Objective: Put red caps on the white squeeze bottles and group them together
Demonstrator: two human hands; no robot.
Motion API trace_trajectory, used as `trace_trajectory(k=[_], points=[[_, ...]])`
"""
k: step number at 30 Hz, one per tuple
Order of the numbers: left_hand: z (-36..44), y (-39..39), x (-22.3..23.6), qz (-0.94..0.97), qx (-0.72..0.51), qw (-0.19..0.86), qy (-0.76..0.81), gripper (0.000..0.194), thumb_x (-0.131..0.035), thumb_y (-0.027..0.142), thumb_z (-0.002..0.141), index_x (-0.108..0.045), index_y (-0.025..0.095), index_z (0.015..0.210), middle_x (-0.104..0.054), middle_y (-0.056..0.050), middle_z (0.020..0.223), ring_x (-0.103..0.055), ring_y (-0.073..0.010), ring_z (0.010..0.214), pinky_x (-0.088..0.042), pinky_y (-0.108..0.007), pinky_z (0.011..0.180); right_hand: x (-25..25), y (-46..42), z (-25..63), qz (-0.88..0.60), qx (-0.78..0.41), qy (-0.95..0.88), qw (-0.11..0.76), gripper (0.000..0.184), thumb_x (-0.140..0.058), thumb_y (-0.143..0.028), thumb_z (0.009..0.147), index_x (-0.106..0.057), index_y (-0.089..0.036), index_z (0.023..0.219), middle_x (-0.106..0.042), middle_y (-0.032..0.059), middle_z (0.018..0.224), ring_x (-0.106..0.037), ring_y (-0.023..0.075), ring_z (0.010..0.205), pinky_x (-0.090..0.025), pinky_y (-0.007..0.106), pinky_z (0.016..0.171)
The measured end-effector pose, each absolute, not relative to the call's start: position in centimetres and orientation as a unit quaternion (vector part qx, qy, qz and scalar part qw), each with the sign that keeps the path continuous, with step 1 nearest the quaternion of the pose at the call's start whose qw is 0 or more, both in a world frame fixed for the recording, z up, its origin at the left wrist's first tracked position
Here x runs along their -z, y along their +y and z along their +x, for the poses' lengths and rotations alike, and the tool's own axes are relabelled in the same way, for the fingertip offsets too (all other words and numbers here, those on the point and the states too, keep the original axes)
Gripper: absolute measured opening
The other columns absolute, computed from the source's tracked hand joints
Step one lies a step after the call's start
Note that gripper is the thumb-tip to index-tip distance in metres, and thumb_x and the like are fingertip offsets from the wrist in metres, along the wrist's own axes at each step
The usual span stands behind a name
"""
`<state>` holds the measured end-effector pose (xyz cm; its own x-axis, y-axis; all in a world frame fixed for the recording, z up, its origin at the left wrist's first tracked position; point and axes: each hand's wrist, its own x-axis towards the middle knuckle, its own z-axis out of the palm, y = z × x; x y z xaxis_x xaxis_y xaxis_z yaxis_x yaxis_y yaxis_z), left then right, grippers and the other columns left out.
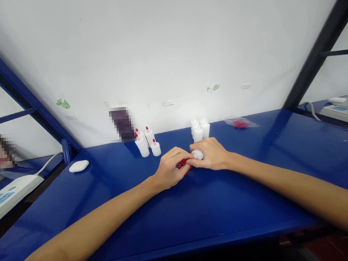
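My right hand (pixel 210 153) is wrapped round a small white squeeze bottle (pixel 197 155), tilted with its narrow end toward my left hand. My left hand (pixel 173 167) reaches to that end, thumb and fingers closed together at the nozzle. Whatever the left fingertips pinch is hidden. Beneath the left fingers lies a pile of small red caps (pixel 182 164) on the blue table (pixel 180 213). Left of the hands stand several white bottles with red tips (pixel 143 145). Behind my right hand, several white bottles without red tips (pixel 198 133) stand upright near the wall.
A clear plastic bag with red caps inside (pixel 241 123) lies at the back right. At the left is a white rounded object (pixel 79 166), and beyond the frame a power strip (pixel 13 195). Blue metal posts (pixel 31 96) slope up at the left side.
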<state>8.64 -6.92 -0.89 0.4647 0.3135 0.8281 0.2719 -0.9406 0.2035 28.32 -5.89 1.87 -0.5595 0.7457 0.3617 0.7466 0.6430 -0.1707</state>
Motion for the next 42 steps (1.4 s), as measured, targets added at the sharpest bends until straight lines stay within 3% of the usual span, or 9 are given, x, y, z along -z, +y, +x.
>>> trace_trajectory(k=[6, 11, 14, 17, 21, 24, 28, 36, 42], points=[[8.7, -7.0, 0.8, 0.863, -0.479, 0.027, 0.159, 0.013, -0.059, 0.012, 0.088, -0.066, 0.018, 0.097, -0.069, -0.004, 0.084, -0.062, -0.0133, 0.076, -0.053, -0.027, 0.070, -1.5, -6.0, 28.1, -0.431, -0.001, -0.879, 0.202, 0.047, -0.050, -0.063, 0.079, -0.054, -0.019, 0.062, -0.055, 0.0005, 0.054, -0.042, 0.0126, 0.050, -0.018, 0.026, 0.053], [8.8, -7.3, 0.5, 0.856, -0.483, 0.041, 0.180, 0.009, -0.059, 0.016, 0.090, -0.066, 0.018, 0.095, -0.071, -0.005, 0.087, -0.064, -0.0140, 0.079, -0.054, -0.028, 0.072, -1.2, -5.4, 28.5, -0.392, -0.032, -0.885, 0.248, 0.051, -0.045, -0.064, 0.083, -0.056, -0.018, 0.066, -0.057, 0.0010, 0.058, -0.045, 0.0126, 0.053, -0.023, 0.025, 0.055], [7.8, -6.8, -1.6, 0.829, -0.496, 0.052, 0.251, 0.005, -0.060, 0.022, 0.091, -0.063, 0.018, 0.091, -0.069, -0.003, 0.085, -0.064, -0.0138, 0.078, -0.053, -0.029, 0.074, -1.3, -5.0, 28.8, -0.377, -0.073, -0.879, 0.282, 0.052, -0.045, -0.065, 0.085, -0.057, -0.018, 0.067, -0.057, 0.0007, 0.058, -0.046, 0.0121, 0.053, -0.026, 0.025, 0.056], [5.1, -4.9, -4.9, 0.817, -0.479, -0.016, 0.321, 0.010, -0.056, 0.026, 0.094, -0.061, 0.019, 0.089, -0.065, -0.004, 0.091, -0.061, -0.0160, 0.086, -0.051, -0.034, 0.081, -1.2, -4.8, 29.1, -0.392, -0.076, -0.863, 0.308, 0.045, -0.055, -0.060, 0.081, -0.058, -0.018, 0.066, -0.057, 0.0002, 0.058, -0.045, 0.0120, 0.054, -0.028, 0.025, 0.056], [0.4, -1.8, -8.5, 0.824, -0.383, -0.194, 0.369, 0.018, -0.056, 0.034, 0.091, -0.062, 0.018, 0.084, -0.062, -0.008, 0.100, -0.056, -0.0226, 0.097, -0.044, -0.044, 0.092, -0.7, -4.7, 28.9, -0.407, -0.036, -0.848, 0.338, 0.039, -0.067, -0.056, 0.072, -0.057, -0.019, 0.062, -0.052, -0.0026, 0.052, -0.043, 0.0105, 0.050, -0.028, 0.025, 0.053], [-1.7, -0.6, -9.2, 0.864, -0.285, -0.187, 0.370, 0.024, -0.055, 0.040, 0.092, -0.066, 0.020, 0.083, -0.062, -0.008, 0.110, -0.052, -0.0245, 0.103, -0.042, -0.045, 0.093, -0.5, -4.9, 28.8, -0.385, -0.010, -0.841, 0.379, 0.039, -0.068, -0.053, 0.070, -0.054, -0.018, 0.059, -0.048, -0.0042, 0.049, -0.039, 0.0089, 0.047, -0.027, 0.024, 0.050], [-2.0, -0.3, -8.5, 0.884, -0.266, -0.126, 0.364, 0.029, -0.054, 0.044, 0.092, -0.070, 0.021, 0.086, -0.061, -0.007, 0.112, -0.052, -0.0239, 0.106, -0.041, -0.044, 0.096, -0.5, -5.0, 29.1, -0.343, -0.013, -0.836, 0.428, 0.031, -0.066, -0.045, 0.069, -0.052, -0.019, 0.064, -0.051, -0.0034, 0.054, -0.042, 0.0093, 0.049, -0.030, 0.024, 0.051], [-1.8, 0.0, -7.8, 0.900, -0.195, -0.115, 0.373, 0.034, -0.054, 0.049, 0.091, -0.072, 0.022, 0.085, -0.058, -0.009, 0.121, -0.047, -0.0293, 0.117, -0.037, -0.051, 0.100, -0.5, -4.9, 29.5, -0.326, -0.005, -0.852, 0.410, 0.025, -0.059, -0.041, 0.075, -0.050, -0.019, 0.065, -0.049, -0.0040, 0.052, -0.040, 0.0093, 0.047, -0.027, 0.024, 0.050], [-2.3, 0.0, -7.9, 0.893, -0.185, -0.162, 0.377, 0.026, -0.056, 0.042, 0.088, -0.072, 0.021, 0.092, -0.057, -0.012, 0.123, -0.047, -0.0313, 0.116, -0.040, -0.051, 0.095, -0.9, -5.2, 29.4, -0.342, -0.007, -0.860, 0.379, 0.027, -0.055, -0.042, 0.077, -0.050, -0.019, 0.065, -0.050, -0.0030, 0.054, -0.041, 0.0103, 0.049, -0.026, 0.025, 0.053]])
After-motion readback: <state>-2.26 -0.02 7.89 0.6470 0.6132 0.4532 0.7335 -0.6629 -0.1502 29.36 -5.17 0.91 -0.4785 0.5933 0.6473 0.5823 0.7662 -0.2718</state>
